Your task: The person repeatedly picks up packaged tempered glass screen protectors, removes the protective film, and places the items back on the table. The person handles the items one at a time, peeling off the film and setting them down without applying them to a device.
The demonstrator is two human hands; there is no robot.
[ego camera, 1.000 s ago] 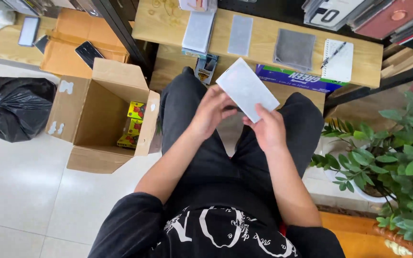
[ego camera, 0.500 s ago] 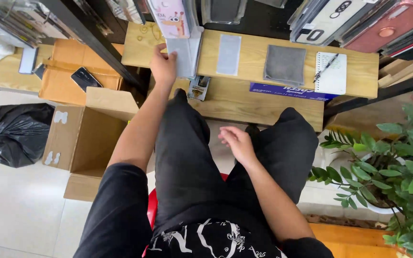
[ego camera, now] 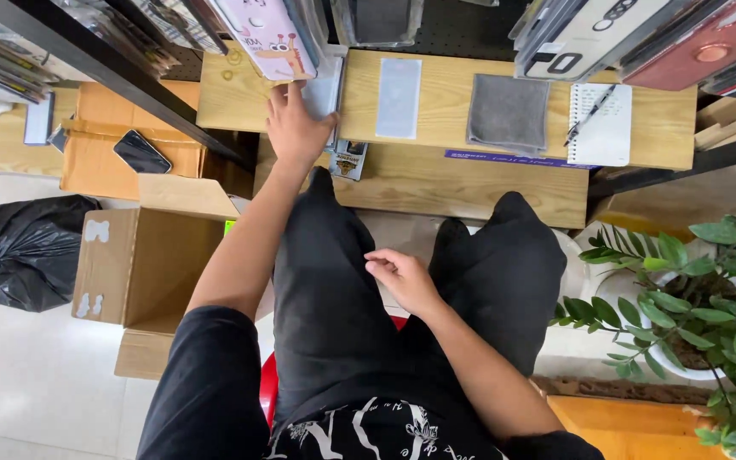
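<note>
The left hand (ego camera: 296, 128) is stretched forward onto the wooden desk (ego camera: 445, 183), palm down, fingers loosely spread. Its fingertips rest on the near edge of a pale, flat sleeve (ego camera: 324, 88) that lies at the left end of the desk. The sleeve's long axis runs straight away from the person, so it lies directly ahead of the fingers and partly under them; it is not pinched or lifted, only touched. The right hand (ego camera: 402, 277) is well apart from it, resting loosely curled and empty on the person's lap, so the left is plainly the nearer one.

Just right of the sleeve lies a second pale rectangular film (ego camera: 399, 96), set parallel to it. Further right sits a grey cloth (ego camera: 508, 113), then a spiral notepad (ego camera: 604, 126) with a pen across it. Packaged phone cases hang above the desk. To the left, on the floor, stand an open cardboard box (ego camera: 142, 268) and a black rubbish bag (ego camera: 27, 255); a potted plant (ego camera: 709, 290) is at the right.
</note>
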